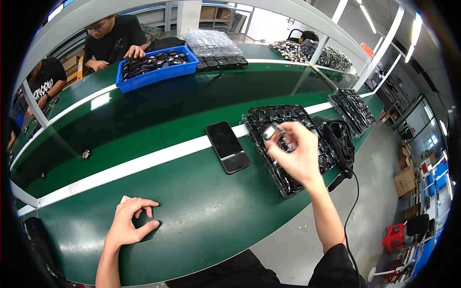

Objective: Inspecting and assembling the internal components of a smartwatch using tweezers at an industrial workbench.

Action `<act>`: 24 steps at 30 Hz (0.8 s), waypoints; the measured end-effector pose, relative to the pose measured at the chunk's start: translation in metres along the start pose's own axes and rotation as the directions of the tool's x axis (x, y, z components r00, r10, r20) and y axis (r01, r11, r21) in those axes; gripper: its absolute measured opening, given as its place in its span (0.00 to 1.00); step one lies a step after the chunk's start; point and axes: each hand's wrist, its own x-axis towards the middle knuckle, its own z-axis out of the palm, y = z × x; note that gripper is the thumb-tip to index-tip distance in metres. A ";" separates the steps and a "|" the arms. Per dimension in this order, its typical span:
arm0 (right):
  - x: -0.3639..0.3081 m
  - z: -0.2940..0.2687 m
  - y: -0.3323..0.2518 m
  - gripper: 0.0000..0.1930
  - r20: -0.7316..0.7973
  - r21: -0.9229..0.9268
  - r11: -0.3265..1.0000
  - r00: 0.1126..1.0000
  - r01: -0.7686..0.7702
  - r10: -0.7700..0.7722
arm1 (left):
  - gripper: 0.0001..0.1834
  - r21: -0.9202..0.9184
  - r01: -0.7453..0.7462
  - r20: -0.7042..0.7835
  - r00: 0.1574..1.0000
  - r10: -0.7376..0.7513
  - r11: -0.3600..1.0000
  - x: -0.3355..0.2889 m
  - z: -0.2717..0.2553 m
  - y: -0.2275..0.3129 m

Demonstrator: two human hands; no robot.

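Observation:
My right hand (298, 149) is over a stack of black plastic trays (269, 114) with small compartments. Thumb and fingers pinch a small rounded silvery part (272, 131) with a yellowish patch; its exact kind is not clear. Resting on the green table (192, 211), my left hand (130, 221) is empty, with its fingers curved and the thumb apart from them. A black smartphone (227, 147) lies between the hands, left of the tray stack, across the white strip.
Beyond the white strip runs a dark green belt (168, 122) bearing small parts (86, 154). A blue bin (158, 71) of dark pieces stands across it, near co-workers. Right of my trays are a black cable bundle (338, 139) and more stacked trays (353, 111).

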 end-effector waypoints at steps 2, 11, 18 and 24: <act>0.006 -0.031 0.053 0.18 -0.091 -0.043 0.984 0.982 -0.171 0.167 | 0.24 -0.014 -0.006 0.001 1.000 0.006 1.000 0.008 0.005 0.003; -0.021 -0.045 0.131 0.27 -0.002 -0.239 0.878 0.905 -0.414 0.426 | 0.19 0.041 -0.036 -0.011 0.999 0.036 0.999 0.004 0.005 0.001; -0.013 -0.039 0.115 0.13 -0.005 0.178 0.916 0.930 -0.361 0.368 | 0.17 -0.015 0.020 -0.051 0.998 -0.021 1.000 0.000 -0.006 -0.002; -0.031 -0.024 -0.029 0.10 0.332 0.442 0.791 0.896 -0.423 0.294 | 0.20 0.375 0.069 -0.404 0.910 0.096 0.925 0.027 -0.041 -0.052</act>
